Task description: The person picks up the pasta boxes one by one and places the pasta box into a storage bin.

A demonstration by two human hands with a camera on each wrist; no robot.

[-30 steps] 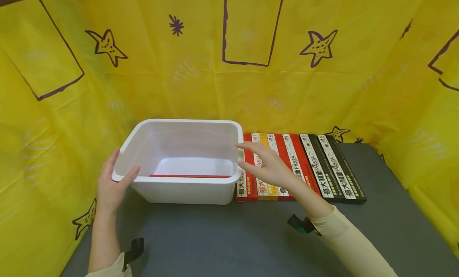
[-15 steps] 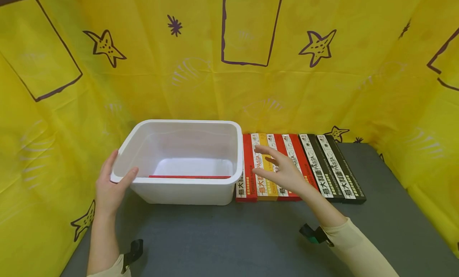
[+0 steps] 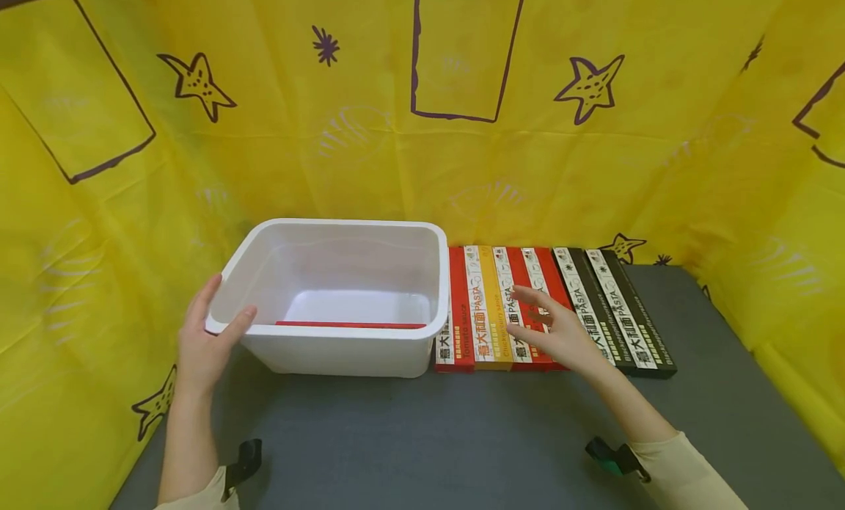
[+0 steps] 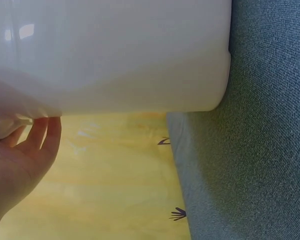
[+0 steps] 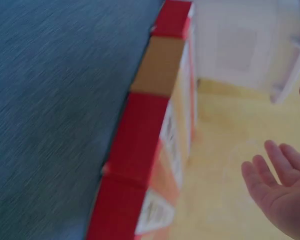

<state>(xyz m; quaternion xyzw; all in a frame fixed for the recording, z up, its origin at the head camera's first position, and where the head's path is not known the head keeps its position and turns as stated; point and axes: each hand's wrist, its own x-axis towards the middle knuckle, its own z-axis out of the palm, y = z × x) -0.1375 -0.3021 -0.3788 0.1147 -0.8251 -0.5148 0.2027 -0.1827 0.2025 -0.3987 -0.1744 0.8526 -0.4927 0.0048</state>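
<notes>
A white plastic bin [image 3: 356, 354] stands left of centre in the head view. My left hand [image 3: 203, 352] grips its front left corner, thumb over the rim and fingers outside, as the left wrist view shows too. Inside the bin, a red edge [image 3: 350, 325] shows along the front wall. Right of it lies a row of flat pasta boxes: a red box [image 3: 467, 319], a yellow box [image 3: 486, 268], more red ones and black boxes [image 3: 635, 323]. Over the red boxes in the middle hovers my right hand [image 3: 557, 332], fingers spread and holding nothing.
A dark grey tabletop [image 3: 396, 436] stretches in front of the bin and the boxes. Yellow cloth [image 3: 370, 172] with drawn starfish hangs behind and on both sides. The leftmost red box lies right against the bin's side.
My right hand has come off the bin's right rim and moved right, over the pasta boxes. My left hand and the bin have stayed in place.
</notes>
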